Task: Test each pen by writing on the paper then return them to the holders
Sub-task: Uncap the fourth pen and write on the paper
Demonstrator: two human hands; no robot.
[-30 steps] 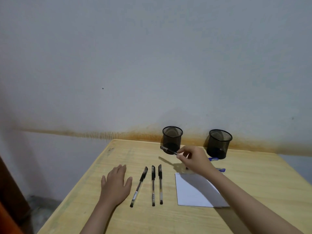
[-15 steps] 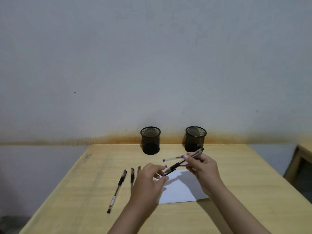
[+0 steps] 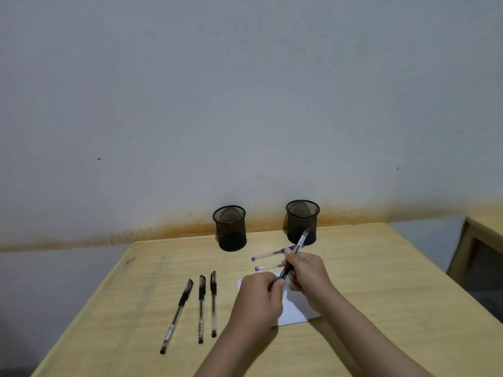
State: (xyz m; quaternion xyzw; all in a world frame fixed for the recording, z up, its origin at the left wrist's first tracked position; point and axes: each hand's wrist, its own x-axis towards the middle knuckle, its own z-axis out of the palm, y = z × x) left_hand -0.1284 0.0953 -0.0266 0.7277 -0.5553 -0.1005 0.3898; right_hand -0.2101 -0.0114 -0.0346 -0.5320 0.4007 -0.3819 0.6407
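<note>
My right hand [image 3: 307, 276] holds a black pen [image 3: 297, 250] tilted up toward the right holder. My left hand [image 3: 258, 297] pinches the pen's lower, capped end. Both hands hover over a white sheet of paper [image 3: 295, 308], which they partly hide. Three black pens [image 3: 201, 306] lie side by side left of the paper. Two blue-ended pens [image 3: 268, 254] lie beyond the paper, partly hidden by my right hand. Two black mesh holders, a left one [image 3: 230, 228] and a right one [image 3: 302, 221], stand empty at the table's far edge by the wall.
The wooden table [image 3: 381, 281] stands against a grey wall with a rusty stain line. Another piece of wooden furniture [image 3: 481, 240] stands to the right, across a gap. The table's left edge runs diagonally at the lower left.
My left hand left the table and came up to grip the pen's lower end. My right hand brought the pen back over the paper and tilted it upright. The camera view shifted.
</note>
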